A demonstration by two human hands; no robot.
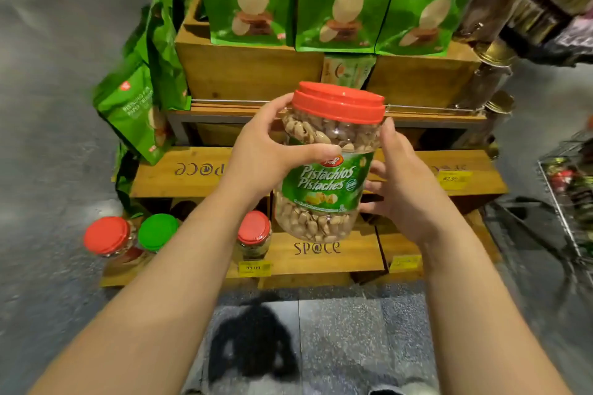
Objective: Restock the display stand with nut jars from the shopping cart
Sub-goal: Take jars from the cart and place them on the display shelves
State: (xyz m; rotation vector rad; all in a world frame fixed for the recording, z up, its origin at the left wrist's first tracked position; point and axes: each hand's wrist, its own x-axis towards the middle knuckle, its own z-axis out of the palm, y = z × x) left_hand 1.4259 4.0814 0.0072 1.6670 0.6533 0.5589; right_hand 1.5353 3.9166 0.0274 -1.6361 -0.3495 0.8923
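I hold a clear pistachio jar (324, 189) with a red lid and green label in mid-air in front of the wooden display stand (321, 253). My left hand (266, 154) grips its upper left side, thumb across the front. My right hand (398, 176) wraps round its right side from behind. On the stand's lowest step stand a red-lidded jar (107, 236), a green-lidded jar (158, 231) and another red-lidded jar (254, 234). The wire shopping cart (568, 202) shows at the right edge.
Green snack bags (337, 0) fill the stand's upper wooden crates, and more hang at the left (138, 112). Gold-lidded glass jars (494, 74) stand at the upper right. Yellow price tags (254, 268) sit on the step fronts. Grey speckled floor lies below.
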